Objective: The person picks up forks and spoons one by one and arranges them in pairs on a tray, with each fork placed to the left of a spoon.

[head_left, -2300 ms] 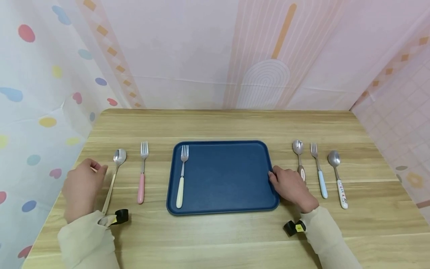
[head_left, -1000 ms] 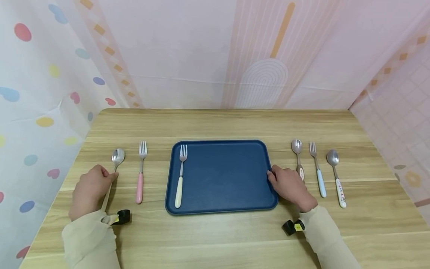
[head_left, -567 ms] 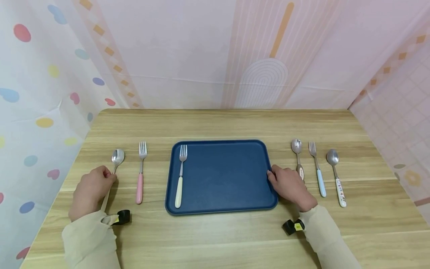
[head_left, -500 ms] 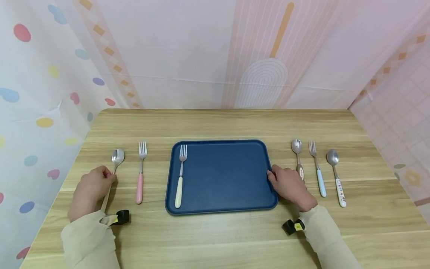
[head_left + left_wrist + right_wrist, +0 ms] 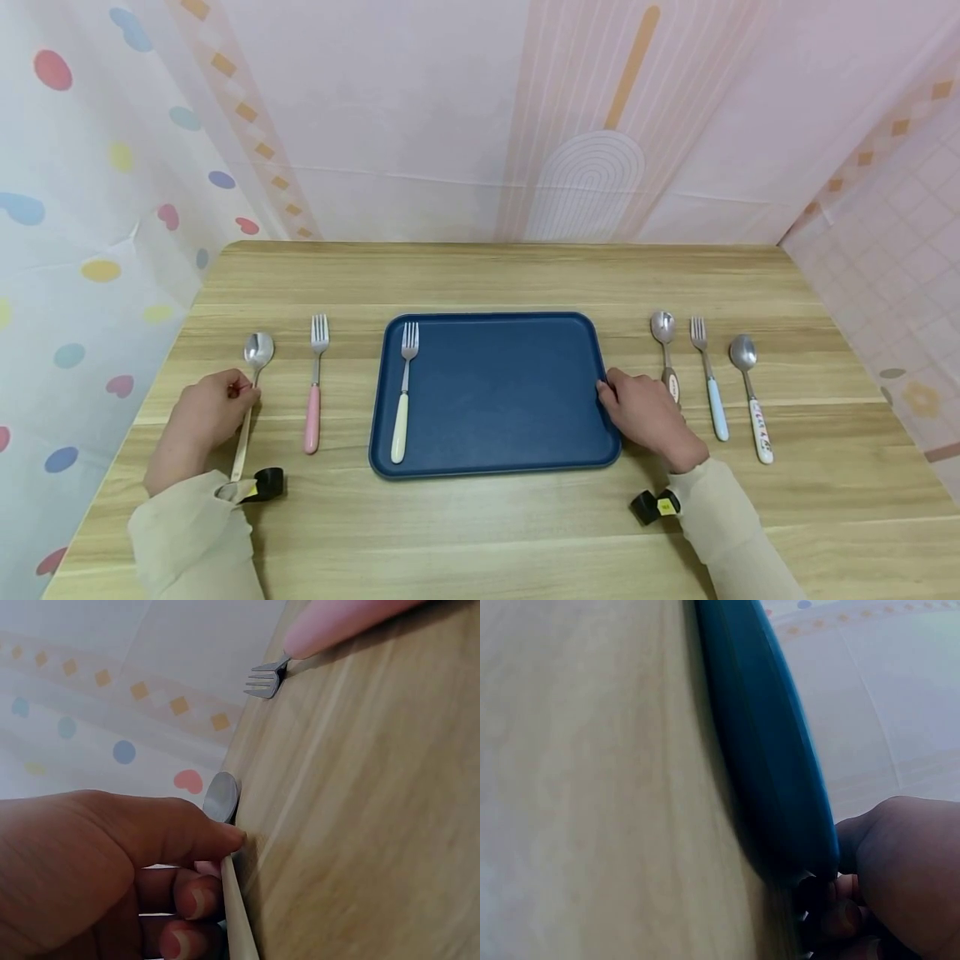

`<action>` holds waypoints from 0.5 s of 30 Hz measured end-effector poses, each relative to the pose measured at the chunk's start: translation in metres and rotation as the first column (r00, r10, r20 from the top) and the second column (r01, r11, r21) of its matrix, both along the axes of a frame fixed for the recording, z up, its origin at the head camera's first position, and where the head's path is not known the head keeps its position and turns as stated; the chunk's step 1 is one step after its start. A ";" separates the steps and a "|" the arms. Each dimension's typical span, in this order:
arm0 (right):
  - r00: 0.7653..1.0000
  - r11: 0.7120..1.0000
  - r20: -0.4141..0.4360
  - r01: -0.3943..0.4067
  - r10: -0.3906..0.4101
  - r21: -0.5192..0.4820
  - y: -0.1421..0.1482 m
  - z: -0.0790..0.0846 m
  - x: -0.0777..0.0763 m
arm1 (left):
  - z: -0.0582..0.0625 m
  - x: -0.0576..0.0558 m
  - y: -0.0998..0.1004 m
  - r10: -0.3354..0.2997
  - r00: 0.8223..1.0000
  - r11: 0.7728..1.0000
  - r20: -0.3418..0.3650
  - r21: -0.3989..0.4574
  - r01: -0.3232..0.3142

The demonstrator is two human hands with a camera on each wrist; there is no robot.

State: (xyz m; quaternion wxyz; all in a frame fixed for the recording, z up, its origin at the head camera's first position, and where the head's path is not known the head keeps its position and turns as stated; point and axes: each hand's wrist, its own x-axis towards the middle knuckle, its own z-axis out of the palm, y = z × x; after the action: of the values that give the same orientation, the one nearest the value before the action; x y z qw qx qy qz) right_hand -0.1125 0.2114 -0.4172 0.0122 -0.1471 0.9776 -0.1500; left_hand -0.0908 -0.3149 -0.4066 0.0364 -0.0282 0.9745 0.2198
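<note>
My left hand (image 5: 204,415) pinches a spoon with a cream handle (image 5: 243,442) near the top of that handle. In the left wrist view the thumb lies along the handle, with the spoon's metal bowl (image 5: 221,797) beyond the thumb tip. My right hand (image 5: 647,415) grips the right edge of a dark blue tray (image 5: 502,400), thumb over the rim and the other fingers lower down at its side. On the tray's left part lies a fork with a cream handle (image 5: 401,425). A fork with a pink handle (image 5: 312,417) rests on the table between the spoon and the tray.
Right of the tray lie a brown-handled spoon (image 5: 664,329), partly behind the right hand, a light blue fork (image 5: 717,408) and a spoon with a patterned white handle (image 5: 761,429). The wooden table (image 5: 487,533) ends at a printed curtain (image 5: 420,117) behind and at both sides.
My left hand has moved right onto the cream-handled spoon and pinched it. The spoon has since shifted slightly left, its handle end now showing beside the sleeve. The right hand and tray stay put.
</note>
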 end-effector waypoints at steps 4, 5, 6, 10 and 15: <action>1.000 1.000 0.006 0.004 -0.004 0.006 0.000 -0.001 0.000 | -0.001 0.000 0.000 0.002 1.000 1.000 0.002 0.002 -0.002; 1.000 1.000 0.007 0.005 -0.005 0.006 0.000 -0.001 0.000 | -0.001 0.000 0.000 0.004 1.000 1.000 0.005 0.004 -0.004; 1.000 1.000 0.006 0.005 -0.005 0.007 0.000 -0.002 0.000 | 0.000 0.000 0.000 0.006 1.000 1.000 0.009 0.007 -0.006; 1.000 1.000 0.001 0.003 -0.003 0.004 0.000 -0.002 0.000 | 0.001 0.001 0.000 0.010 1.000 1.000 0.028 0.011 -0.011; 1.000 1.000 -0.004 0.004 -0.004 0.008 0.001 -0.003 -0.001 | 0.003 0.002 0.001 0.006 0.999 1.000 0.032 0.002 -0.006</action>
State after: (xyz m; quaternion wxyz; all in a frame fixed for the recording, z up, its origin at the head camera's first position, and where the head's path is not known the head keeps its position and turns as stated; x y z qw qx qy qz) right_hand -0.1133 0.2121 -0.4199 0.0106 -0.1454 0.9785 -0.1455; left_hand -0.0893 -0.3142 -0.4033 0.0511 -0.0348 0.9735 0.2203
